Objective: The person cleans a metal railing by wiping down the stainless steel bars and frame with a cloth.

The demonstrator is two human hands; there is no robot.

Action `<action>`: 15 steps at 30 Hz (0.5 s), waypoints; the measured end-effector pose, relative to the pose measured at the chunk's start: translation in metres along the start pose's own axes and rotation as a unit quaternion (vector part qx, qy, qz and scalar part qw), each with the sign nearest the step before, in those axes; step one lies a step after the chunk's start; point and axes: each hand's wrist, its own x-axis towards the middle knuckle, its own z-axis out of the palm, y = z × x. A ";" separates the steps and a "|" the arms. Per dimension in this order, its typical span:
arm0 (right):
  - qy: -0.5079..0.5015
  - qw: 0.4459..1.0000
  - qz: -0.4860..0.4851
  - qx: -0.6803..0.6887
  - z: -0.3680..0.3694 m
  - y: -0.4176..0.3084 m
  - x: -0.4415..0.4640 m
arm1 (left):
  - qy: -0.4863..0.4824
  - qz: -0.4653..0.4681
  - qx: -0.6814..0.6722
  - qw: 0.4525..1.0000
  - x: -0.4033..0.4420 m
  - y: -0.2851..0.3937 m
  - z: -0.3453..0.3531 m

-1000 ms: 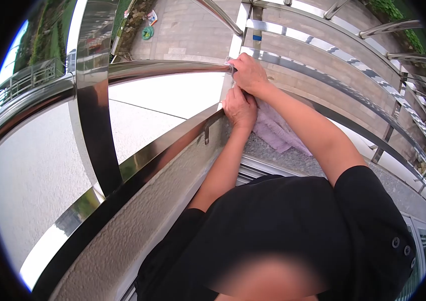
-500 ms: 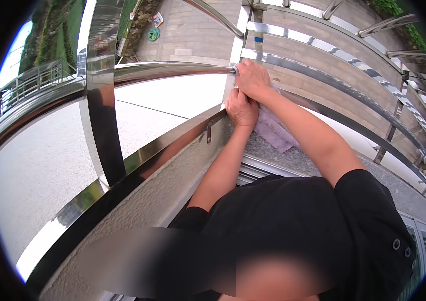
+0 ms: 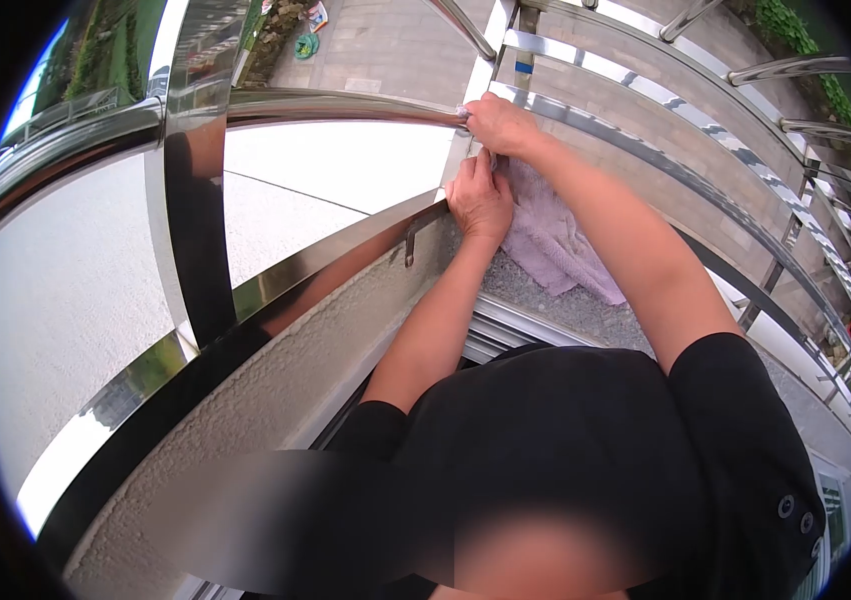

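Note:
A pale purple cloth [image 3: 552,240] hangs from my hands over the grey stone sill, its lower edge loosely folded. My right hand [image 3: 502,125] is closed on the upper part of the cloth, where the round metal rail [image 3: 345,106] meets the corner post [image 3: 491,60]. A small bit of cloth shows at its fingertips. Just below it, my left hand [image 3: 480,200] is closed around a part of the cloth beside the post. Its fingers partly hide what they grip.
A wide shiny upright [image 3: 195,180] stands at the left. Curved metal bars [image 3: 645,140] run along the right side, with paving [image 3: 375,50] far below. A small metal hook [image 3: 409,246] sits on the rough wall [image 3: 275,420]. Window tracks [image 3: 515,330] lie close to my body.
My right hand has moved up toward the rail's end, farther from my left hand. More of the cloth shows between my arms. The view has shifted slightly.

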 end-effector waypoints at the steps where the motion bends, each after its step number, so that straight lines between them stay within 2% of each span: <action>1: 0.020 1.000 0.011 0.007 0.005 0.000 -0.001 | -0.008 -0.009 -0.001 1.000 0.001 0.001 -0.001; 10: 0.058 0.996 0.026 0.059 0.015 0.023 -0.015 | 0.018 0.011 -0.040 0.999 0.000 -0.002 -0.001; 11: 0.029 0.986 0.015 0.166 0.010 0.028 -0.009 | 0.018 0.011 -0.039 0.999 -0.001 -0.002 -0.001; 14: 0.161 0.954 -0.039 0.249 0.011 0.038 -0.003 | 0.026 0.003 -0.037 0.999 0.000 -0.001 -0.004; 15: 0.215 0.947 -0.044 0.234 0.003 0.027 -0.005 | 0.032 -0.005 -0.040 0.999 0.001 0.001 -0.005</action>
